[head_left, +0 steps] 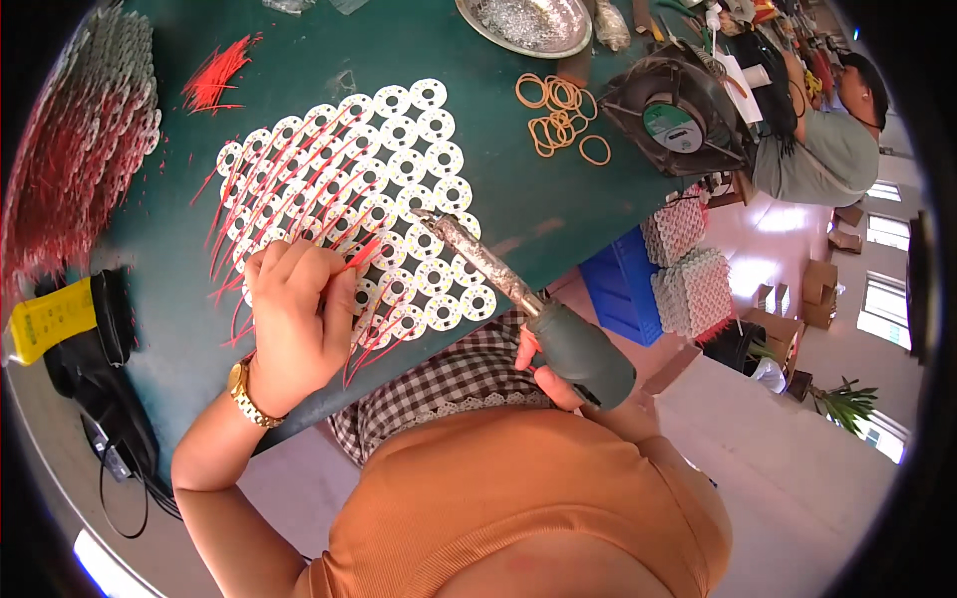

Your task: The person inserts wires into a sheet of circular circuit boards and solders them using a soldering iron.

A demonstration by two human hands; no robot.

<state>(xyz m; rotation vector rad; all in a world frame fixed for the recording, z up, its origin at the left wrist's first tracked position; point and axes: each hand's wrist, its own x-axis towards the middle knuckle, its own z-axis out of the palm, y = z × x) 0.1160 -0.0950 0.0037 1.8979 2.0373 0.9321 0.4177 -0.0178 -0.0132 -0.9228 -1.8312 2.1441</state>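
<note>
A panel of round white LED circuit boards [406,166] lies on the green table, joined in rows. Thin red wires [329,189] run slantwise across many of its left and middle discs. Over the panel's lower left, my left hand [299,314] is closed, with a few red wires pinched between thumb and fingers. My right hand [546,371] grips the dark handle of a soldering iron [583,349], partly hidden behind it. The iron's silvery shaft points up and left, its tip above the discs right of the panel's middle; whether it touches cannot be told.
Loose red wires [216,78], rubber bands [563,110] and a metal bowl [528,22] lie on the table. A black fan [670,118] stands at the right edge. Stacked panels [95,140] rise at left near a yellow-labelled object [52,319]. A co-worker [822,149] sits beyond.
</note>
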